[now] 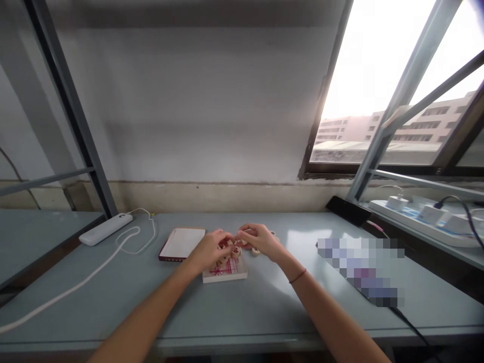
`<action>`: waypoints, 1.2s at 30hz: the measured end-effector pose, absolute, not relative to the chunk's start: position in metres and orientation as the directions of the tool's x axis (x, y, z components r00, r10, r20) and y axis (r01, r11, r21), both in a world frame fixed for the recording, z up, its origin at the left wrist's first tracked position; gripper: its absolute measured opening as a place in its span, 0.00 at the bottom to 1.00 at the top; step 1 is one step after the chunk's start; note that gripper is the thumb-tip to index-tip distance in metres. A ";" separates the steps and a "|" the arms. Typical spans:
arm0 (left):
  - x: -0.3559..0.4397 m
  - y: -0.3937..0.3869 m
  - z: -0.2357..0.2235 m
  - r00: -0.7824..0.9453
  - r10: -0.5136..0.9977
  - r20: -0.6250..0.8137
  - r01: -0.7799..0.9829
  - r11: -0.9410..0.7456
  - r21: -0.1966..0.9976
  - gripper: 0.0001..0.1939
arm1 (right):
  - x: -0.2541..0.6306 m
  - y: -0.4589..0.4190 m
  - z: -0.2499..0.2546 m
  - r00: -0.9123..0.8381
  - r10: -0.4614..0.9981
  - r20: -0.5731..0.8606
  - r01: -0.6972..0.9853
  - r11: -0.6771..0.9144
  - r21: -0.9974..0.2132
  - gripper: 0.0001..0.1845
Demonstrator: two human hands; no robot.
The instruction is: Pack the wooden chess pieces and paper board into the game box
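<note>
My left hand is closed over a shallow white box, its thumb and fingers around round wooden Chinese chess pieces. A folded sheet printed with red lines lies in this box under the pieces. From the right, my right hand meets the left one, thumb and forefinger pinched at a piece above the box's far edge. Its fingers partly hide that piece. A few more chess pieces lie on the table beneath and behind my right hand.
A box lid with a dark red edge lies left of the white box. Farther left are a white power bank and a white cable. On the right are a blurred-out flat object, a black object and a power strip.
</note>
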State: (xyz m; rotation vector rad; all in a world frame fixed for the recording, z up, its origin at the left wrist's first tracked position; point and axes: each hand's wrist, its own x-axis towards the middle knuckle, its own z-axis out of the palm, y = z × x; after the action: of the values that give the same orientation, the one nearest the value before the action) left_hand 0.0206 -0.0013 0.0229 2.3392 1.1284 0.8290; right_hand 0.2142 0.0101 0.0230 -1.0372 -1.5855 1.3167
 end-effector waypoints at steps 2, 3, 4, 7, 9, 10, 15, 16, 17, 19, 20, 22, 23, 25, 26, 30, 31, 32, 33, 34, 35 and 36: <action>0.020 -0.002 0.023 0.549 0.775 0.312 0.567 -0.620 0.543 0.11 | 0.219 0.012 0.024 -0.308 0.949 0.070 0.077 0.098 -0.992 0.21; 0.020 -0.002 0.023 0.588 0.753 0.297 0.572 -0.646 0.506 0.10 | 0.221 0.012 0.024 -0.300 0.952 0.062 0.080 0.089 -0.993 0.21; 0.021 -0.003 0.022 0.629 0.726 0.278 0.576 -0.675 0.461 0.08 | 0.222 0.013 0.024 -0.292 0.955 0.057 0.088 0.086 -0.992 0.21; 0.024 -0.006 0.021 0.700 0.680 0.219 0.607 -0.728 0.318 0.04 | 0.222 0.013 0.024 -0.261 0.963 0.070 0.123 0.105 -0.987 0.21; 0.026 -0.007 0.020 0.704 0.686 0.184 0.641 -0.725 0.251 0.02 | 0.221 0.011 0.025 -0.228 0.970 0.082 0.177 0.124 -0.976 0.21; 0.026 -0.007 0.020 0.701 0.692 0.172 0.655 -0.720 0.228 0.02 | 0.220 0.010 0.025 -0.215 0.973 0.083 0.218 0.131 -0.967 0.21; 0.023 -0.007 0.022 0.715 0.680 0.163 0.656 -0.733 0.179 0.02 | 0.219 0.005 0.023 -0.310 0.947 0.090 0.386 0.211 -0.898 0.18; 0.021 -0.006 0.022 0.719 0.677 0.157 0.653 -0.735 0.180 0.02 | 0.218 0.004 0.022 -0.351 0.930 0.113 0.400 0.258 -0.879 0.16; 0.020 -0.006 0.023 0.722 0.677 0.146 0.653 -0.735 0.181 0.02 | 0.217 0.002 0.022 -0.390 0.909 0.148 0.420 0.318 -0.850 0.14; 0.018 -0.004 0.023 0.725 0.679 0.114 0.658 -0.732 0.175 0.03 | 0.214 -0.002 0.022 -0.459 0.859 0.226 0.481 0.454 -0.750 0.10; 0.016 -0.003 0.023 0.726 0.681 0.101 0.663 -0.731 0.165 0.02 | 0.213 -0.004 0.022 -0.490 0.835 0.252 0.520 0.512 -0.684 0.09; 0.014 -0.001 0.023 0.725 0.684 0.087 0.671 -0.729 0.139 0.01 | 0.210 -0.009 0.023 -0.540 0.799 0.266 0.591 0.585 -0.556 0.09; 0.013 0.000 0.023 0.725 0.684 0.087 0.672 -0.729 0.130 0.01 | 0.209 -0.011 0.024 -0.558 0.788 0.261 0.616 0.604 -0.506 0.09; 0.010 0.000 0.023 0.718 0.690 0.094 0.678 -0.724 0.127 0.03 | 0.208 -0.014 0.025 -0.579 0.776 0.251 0.653 0.625 -0.428 0.08; 0.009 0.000 0.023 0.710 0.698 0.096 0.686 -0.716 0.128 0.05 | 0.208 -0.015 0.026 -0.583 0.774 0.248 0.669 0.630 -0.394 0.08; 0.004 -0.001 0.024 0.666 0.739 0.102 0.723 -0.674 0.155 0.11 | 0.209 -0.017 0.027 -0.591 0.782 0.200 0.729 0.623 -0.283 0.11; 0.003 -0.001 0.024 0.657 0.747 0.105 0.729 -0.664 0.165 0.12 | 0.209 -0.017 0.027 -0.591 0.786 0.179 0.742 0.617 -0.261 0.10; 0.001 -0.001 0.024 0.648 0.754 0.108 0.735 -0.656 0.173 0.13 | 0.209 -0.017 0.027 -0.591 0.790 0.160 0.753 0.612 -0.240 0.09; 0.000 -0.001 0.023 0.640 0.761 0.109 0.740 -0.648 0.180 0.16 | 0.208 -0.017 0.026 -0.593 0.792 0.147 0.761 0.610 -0.222 0.08; -0.002 0.000 0.023 0.633 0.766 0.114 0.744 -0.642 0.185 0.18 | 0.207 -0.017 0.026 -0.594 0.792 0.144 0.764 0.611 -0.206 0.07; -0.003 0.000 0.022 0.630 0.768 0.116 0.744 -0.639 0.193 0.21 | 0.207 -0.017 0.025 -0.596 0.789 0.149 0.765 0.615 -0.194 0.07; -0.005 0.001 0.022 0.630 0.767 0.121 0.740 -0.640 0.205 0.24 | 0.206 -0.018 0.025 -0.601 0.784 0.157 0.761 0.621 -0.187 0.06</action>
State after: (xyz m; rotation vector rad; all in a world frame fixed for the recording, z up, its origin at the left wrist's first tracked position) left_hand -0.0045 0.0011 0.0217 2.7118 1.2610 0.2977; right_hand 0.2057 -0.0176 0.0250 -1.2689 -2.6223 0.1475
